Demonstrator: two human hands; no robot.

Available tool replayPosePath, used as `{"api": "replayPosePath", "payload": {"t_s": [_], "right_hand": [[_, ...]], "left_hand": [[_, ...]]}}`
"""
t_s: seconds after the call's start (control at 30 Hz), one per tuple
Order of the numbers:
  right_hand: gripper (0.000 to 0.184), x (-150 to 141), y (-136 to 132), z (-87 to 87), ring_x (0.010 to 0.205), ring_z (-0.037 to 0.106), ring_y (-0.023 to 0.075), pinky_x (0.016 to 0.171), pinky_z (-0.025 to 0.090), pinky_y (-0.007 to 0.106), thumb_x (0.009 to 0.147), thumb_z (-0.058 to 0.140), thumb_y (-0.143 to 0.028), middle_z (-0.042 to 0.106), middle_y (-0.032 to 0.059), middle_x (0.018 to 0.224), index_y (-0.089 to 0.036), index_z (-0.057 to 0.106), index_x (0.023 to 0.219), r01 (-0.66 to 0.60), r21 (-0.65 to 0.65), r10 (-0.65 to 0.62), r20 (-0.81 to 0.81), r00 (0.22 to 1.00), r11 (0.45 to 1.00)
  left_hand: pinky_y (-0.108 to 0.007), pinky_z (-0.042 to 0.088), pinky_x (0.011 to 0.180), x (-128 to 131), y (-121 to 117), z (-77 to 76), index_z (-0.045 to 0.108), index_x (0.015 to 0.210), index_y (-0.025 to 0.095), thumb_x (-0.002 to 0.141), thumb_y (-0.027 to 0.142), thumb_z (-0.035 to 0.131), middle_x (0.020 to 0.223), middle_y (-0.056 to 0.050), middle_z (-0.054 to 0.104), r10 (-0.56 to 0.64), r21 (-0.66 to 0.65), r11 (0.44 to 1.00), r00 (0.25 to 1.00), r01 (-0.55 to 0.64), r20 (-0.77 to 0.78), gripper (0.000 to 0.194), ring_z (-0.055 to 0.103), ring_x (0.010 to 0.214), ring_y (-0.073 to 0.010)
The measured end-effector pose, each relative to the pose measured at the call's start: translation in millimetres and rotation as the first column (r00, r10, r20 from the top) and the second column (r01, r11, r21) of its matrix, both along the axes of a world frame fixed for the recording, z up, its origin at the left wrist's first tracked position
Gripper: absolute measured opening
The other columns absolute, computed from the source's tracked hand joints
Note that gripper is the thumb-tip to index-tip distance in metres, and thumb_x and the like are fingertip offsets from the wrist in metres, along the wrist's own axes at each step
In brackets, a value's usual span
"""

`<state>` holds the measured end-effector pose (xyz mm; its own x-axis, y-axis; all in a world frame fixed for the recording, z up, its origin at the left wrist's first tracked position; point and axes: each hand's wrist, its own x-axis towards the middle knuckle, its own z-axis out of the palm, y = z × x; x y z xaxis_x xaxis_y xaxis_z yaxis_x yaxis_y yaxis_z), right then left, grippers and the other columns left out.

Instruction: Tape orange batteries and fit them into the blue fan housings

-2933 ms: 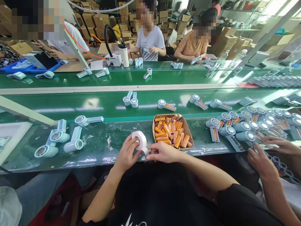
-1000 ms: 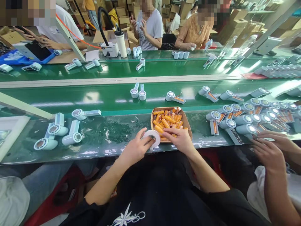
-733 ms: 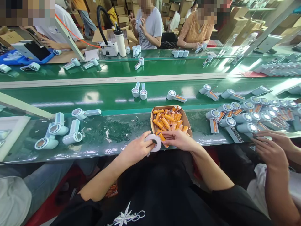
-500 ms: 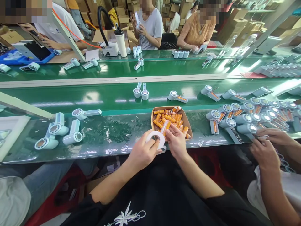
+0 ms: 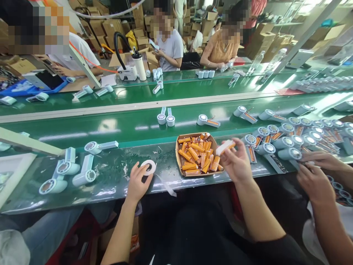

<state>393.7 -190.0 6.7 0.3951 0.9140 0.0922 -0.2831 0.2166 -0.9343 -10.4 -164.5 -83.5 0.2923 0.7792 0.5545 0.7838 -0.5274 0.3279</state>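
Observation:
My left hand (image 5: 138, 183) grips a roll of white tape (image 5: 143, 164) over the near bench edge, and a loose strip (image 5: 168, 189) trails from it to the right. In my right hand (image 5: 236, 163) is an orange battery (image 5: 225, 147) with a white strip along its top, held between thumb and fingers. A cardboard tray (image 5: 179, 168) stands between my hands, filled with many orange batteries (image 5: 197, 148). My right hand is just beyond its right side.
Pale blue handheld fans (image 5: 87, 176) lie at the left, and many more fans (image 5: 284, 143) with open handles crowd the right. A co-worker's hands (image 5: 314, 173) handle one there. A green conveyor (image 5: 124, 127) runs behind the tray; other people sit across it.
My hands have moved apart. The tape roll went left with my left hand, its strip now hanging free. My right hand carried the battery right, away from above the tray.

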Motion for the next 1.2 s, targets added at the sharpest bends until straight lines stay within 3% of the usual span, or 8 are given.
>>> {"api": "replayPosePath", "payload": {"t_s": [0.3, 0.53, 0.7, 0.8, 0.87, 1.0, 1.07, 1.2], "right_hand": [[0.06, -27.9, -16.8, -16.6, 0.095, 0.078, 0.0243, 0.077, 0.068, 0.038, 0.067, 0.097, -0.041, 0.077, 0.0037, 0.111, -0.031, 0.058, 0.112, -0.123, -0.121, 0.115, -0.073, 0.991, 0.985], [0.061, -29.6, -16.6, -18.7, 0.08, 0.08, 0.0224, 0.068, 0.068, 0.036, 0.067, 0.097, -0.045, 0.077, -0.0004, 0.098, -0.031, 0.048, 0.101, -0.178, -0.081, 0.172, -0.082, 0.982, 0.981], [0.059, -28.9, -18.6, -26.0, 0.088, 0.081, 0.0235, 0.08, 0.068, 0.04, 0.07, 0.096, -0.042, 0.079, -0.0005, 0.098, -0.029, 0.041, 0.09, -0.205, -0.058, 0.2, -0.08, 0.976, 0.977], [0.054, -28.7, -22.6, -30.6, 0.096, 0.081, 0.0242, 0.086, 0.068, 0.04, 0.074, 0.092, -0.044, 0.08, 0.0017, 0.101, -0.028, 0.043, 0.087, -0.178, -0.077, 0.179, 0.006, 0.984, 0.981], [0.044, -27.8, -26.6, -32.1, 0.097, 0.081, 0.0236, 0.087, 0.067, 0.04, 0.08, 0.087, -0.042, 0.081, 0.0025, 0.103, -0.029, 0.047, 0.092, -0.146, -0.082, 0.155, 0.115, 0.981, 0.986], [0.026, -23.7, -33.3, -29.6, 0.099, 0.08, 0.023, 0.09, 0.065, 0.04, 0.089, 0.075, -0.032, 0.082, 0.0053, 0.108, -0.029, 0.055, 0.106, -0.091, -0.07, 0.111, 0.39, 0.914, 0.993], [0.023, -22.4, -34.2, -27.0, 0.102, 0.08, 0.0247, 0.092, 0.064, 0.041, 0.09, 0.072, -0.032, 0.082, 0.0071, 0.111, -0.028, 0.059, 0.11, -0.105, -0.096, 0.139, 0.504, 0.853, 0.99], [0.023, -25.9, -31.4, -23.1, 0.099, 0.079, 0.0262, 0.09, 0.064, 0.041, 0.091, 0.07, -0.031, 0.082, 0.007, 0.11, -0.029, 0.064, 0.113, -0.152, -0.122, 0.195, 0.609, 0.769, 0.981]], "left_hand": [[-0.051, 0.052, 0.113, 90.3, 98.9, 39.3, 0.071, 0.128, 0.021, 0.103, 0.032, 0.054, 0.12, -0.009, 0.077, -0.18, -0.105, 0.979, 0.982, 0.174, -0.053, 0.032, 0.063, 0.127, -0.0288], [-0.055, 0.037, 0.12, 173.5, 225.3, 64.3, 0.066, 0.136, 0.013, 0.1, 0.034, 0.052, 0.147, -0.017, 0.062, -0.032, -0.264, 0.963, 0.961, -0.043, -0.274, 0.044, 0.04, 0.146, -0.0388], [-0.061, 0.034, 0.117, 212.7, 266.9, 72.5, 0.066, 0.135, 0.011, 0.098, 0.041, 0.059, 0.147, -0.023, 0.061, 0.007, -0.364, 0.914, 0.902, -0.181, -0.432, 0.048, 0.038, 0.146, -0.0438], [-0.062, 0.035, 0.117, 232.3, 256.2, 81.8, 0.067, 0.133, 0.011, 0.099, 0.04, 0.06, 0.152, -0.024, 0.056, -0.025, -0.328, 0.937, 0.914, -0.12, -0.405, 0.045, 0.04, 0.146, -0.0441], [-0.056, 0.041, 0.115, 238.2, 225.8, 88.0, 0.068, 0.132, 0.015, 0.102, 0.04, 0.056, 0.148, -0.019, 0.06, -0.224, -0.297, 0.945, 0.934, 0.138, -0.278, 0.041, 0.049, 0.14, -0.0374], [-0.043, 0.053, 0.102, 220.4, 129.4, 95.9, 0.074, 0.122, 0.024, 0.104, 0.053, 0.056, 0.117, -0.01, 0.074, -0.775, -0.139, 0.628, 0.632, 0.766, -0.022, 0.038, 0.065, 0.111, -0.0242], [-0.039, 0.054, 0.094, 204.0, 87.4, 98.6, 0.074, 0.124, 0.028, 0.103, 0.05, 0.062, 0.106, -0.007, 0.074, -0.831, -0.056, 0.557, 0.555, 0.829, -0.044, 0.034, 0.065, 0.098, -0.0208], [-0.034, 0.053, 0.085, 186.9, 49.5, 105.9, 0.076, 0.113, 0.024, 0.106, 0.029, 0.057, 0.094, -0.005, 0.071, -0.786, 0.012, 0.613, 0.612, 0.79, -0.085, 0.021, 0.061, 0.089, -0.0185]]}}
